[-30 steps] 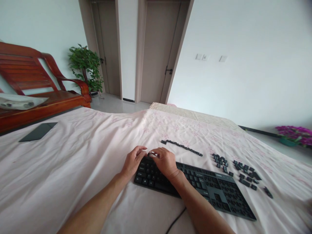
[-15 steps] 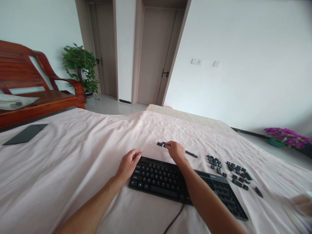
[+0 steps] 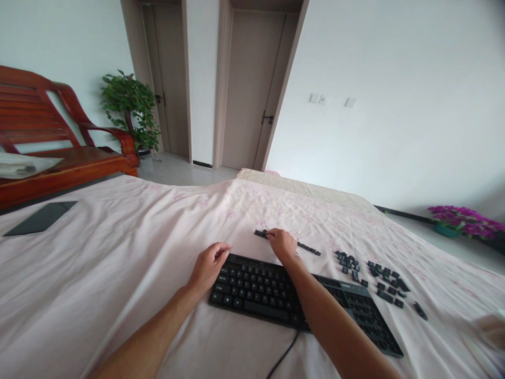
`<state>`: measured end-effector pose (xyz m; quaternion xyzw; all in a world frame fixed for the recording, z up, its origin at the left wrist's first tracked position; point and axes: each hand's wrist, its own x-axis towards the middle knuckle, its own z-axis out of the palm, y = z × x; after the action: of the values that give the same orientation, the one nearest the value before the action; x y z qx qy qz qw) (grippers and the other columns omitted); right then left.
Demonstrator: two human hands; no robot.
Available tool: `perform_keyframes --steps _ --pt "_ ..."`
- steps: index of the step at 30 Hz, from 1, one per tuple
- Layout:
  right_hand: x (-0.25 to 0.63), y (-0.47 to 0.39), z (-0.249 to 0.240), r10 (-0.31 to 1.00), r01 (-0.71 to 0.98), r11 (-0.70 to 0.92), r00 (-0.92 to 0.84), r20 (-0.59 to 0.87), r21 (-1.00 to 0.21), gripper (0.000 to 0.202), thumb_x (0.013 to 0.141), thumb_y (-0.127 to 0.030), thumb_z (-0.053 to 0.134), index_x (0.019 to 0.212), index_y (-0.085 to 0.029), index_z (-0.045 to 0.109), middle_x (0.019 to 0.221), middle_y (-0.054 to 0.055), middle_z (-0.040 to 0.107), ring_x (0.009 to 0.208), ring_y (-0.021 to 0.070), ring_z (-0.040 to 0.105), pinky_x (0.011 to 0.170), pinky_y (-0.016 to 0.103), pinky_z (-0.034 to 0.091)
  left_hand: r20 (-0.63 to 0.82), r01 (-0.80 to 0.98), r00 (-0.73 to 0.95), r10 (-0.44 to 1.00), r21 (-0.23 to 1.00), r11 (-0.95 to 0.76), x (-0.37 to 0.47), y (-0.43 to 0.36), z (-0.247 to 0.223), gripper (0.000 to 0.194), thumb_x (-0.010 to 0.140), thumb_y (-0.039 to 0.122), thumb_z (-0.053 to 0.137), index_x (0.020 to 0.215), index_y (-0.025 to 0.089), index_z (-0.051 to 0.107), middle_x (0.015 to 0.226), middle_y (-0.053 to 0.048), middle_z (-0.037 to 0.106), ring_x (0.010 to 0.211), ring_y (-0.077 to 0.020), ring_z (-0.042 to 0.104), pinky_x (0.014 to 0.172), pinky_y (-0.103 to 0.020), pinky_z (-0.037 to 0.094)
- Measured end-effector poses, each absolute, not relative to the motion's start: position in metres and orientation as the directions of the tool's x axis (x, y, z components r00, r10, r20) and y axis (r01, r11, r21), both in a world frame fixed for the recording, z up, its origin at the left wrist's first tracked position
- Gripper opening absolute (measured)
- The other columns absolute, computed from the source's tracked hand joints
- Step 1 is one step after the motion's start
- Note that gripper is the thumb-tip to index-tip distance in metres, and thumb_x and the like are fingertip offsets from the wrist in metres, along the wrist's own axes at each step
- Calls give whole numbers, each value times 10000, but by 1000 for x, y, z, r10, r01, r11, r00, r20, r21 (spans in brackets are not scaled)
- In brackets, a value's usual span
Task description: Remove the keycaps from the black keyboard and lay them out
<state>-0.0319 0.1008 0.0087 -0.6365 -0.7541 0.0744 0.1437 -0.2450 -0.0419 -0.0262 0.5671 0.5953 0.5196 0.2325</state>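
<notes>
A black keyboard (image 3: 258, 287) lies on the pink bedsheet, its left part fitted with keys and its right part showing bare sockets. At its top left corner rests my left hand (image 3: 209, 266), fingers curled and thumb drawn in; whatever they hold is hidden. Beyond the keyboard's back edge, my right hand (image 3: 282, 245) pinches at a keycap in a short row of black keycaps (image 3: 310, 249). The fingers hide most of that keycap. My right forearm crosses over the keyboard and covers part of it.
Several loose keycaps (image 3: 389, 281) lie scattered right of the keyboard, with another cluster of keycaps (image 3: 347, 261) beside them. A cable (image 3: 283, 358) runs from the keyboard's front edge. A dark flat panel (image 3: 41, 217) lies far left. A wooden bench (image 3: 63, 152) stands beyond.
My right hand has shifted very slightly left along the keycap row, its fingers still pinched. My left hand stays at the keyboard's corner.
</notes>
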Motion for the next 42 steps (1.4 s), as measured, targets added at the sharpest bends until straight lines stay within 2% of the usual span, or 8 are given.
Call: perform_keyframes --steps 5,9,13,16,21,23,30,42 --pt "-31 98 10 979 931 185 -146 143 -316 270 873 -367 501 1015 -277 712 942 76 713 895 242 639 696 299 410 314 436 -236 920 880 -188 -246 -41 -27 223 863 321 507 996 219 654 992 -28 707 915 -182 659 848 -303 508" --pt "-31 89 22 968 906 228 -173 179 -356 444 962 -417 324 954 -203 713 926 96 707 870 213 636 709 279 413 316 441 -227 921 877 -192 -246 -42 -28 222 867 302 498 995 214 655 1001 -33 702 929 -182 652 859 -301 500" --pt "-33 69 44 837 715 546 -448 315 -437 581 1001 -406 169 929 -196 706 937 68 705 895 173 624 824 271 405 332 484 -209 920 852 -197 -245 -44 -24 223 871 268 480 995 215 657 1007 -29 692 948 -177 638 872 -291 487" --pt "-35 48 56 720 579 694 -580 381 -429 497 991 -408 246 899 -231 701 885 35 700 857 169 611 816 273 407 373 553 -166 913 801 -227 -244 -47 -19 220 875 242 468 985 225 659 994 -22 679 964 -175 617 881 -293 470" --pt "-42 23 54 726 373 609 -617 303 -700 424 963 -424 356 862 -192 695 786 21 691 656 131 602 615 223 438 444 685 -76 893 674 -277 -241 -53 -11 186 852 199 505 930 241 668 942 -9 666 954 -190 581 893 -329 437" --pt "-46 19 50 716 327 591 -633 294 -737 382 935 -433 432 833 -183 702 782 23 697 652 130 605 608 217 441 454 697 -33 890 649 -305 -239 -55 -8 175 844 196 525 927 245 670 940 -6 669 951 -191 577 896 -334 429" --pt "-55 17 41 635 277 653 -707 310 -705 372 914 -445 484 799 -180 719 736 23 694 681 139 618 640 214 442 483 676 110 869 605 -422 -237 -55 -9 183 851 233 575 998 265 680 1035 -2 670 996 -185 576 934 -339 403" --pt "-69 19 35 430 298 867 -853 297 -399 458 932 -517 404 800 -198 703 792 53 713 760 162 651 699 222 423 491 693 161 856 561 -452 -238 -51 -15 190 897 332 537 966 249 694 1017 -19 676 1003 -192 571 916 -330 405"
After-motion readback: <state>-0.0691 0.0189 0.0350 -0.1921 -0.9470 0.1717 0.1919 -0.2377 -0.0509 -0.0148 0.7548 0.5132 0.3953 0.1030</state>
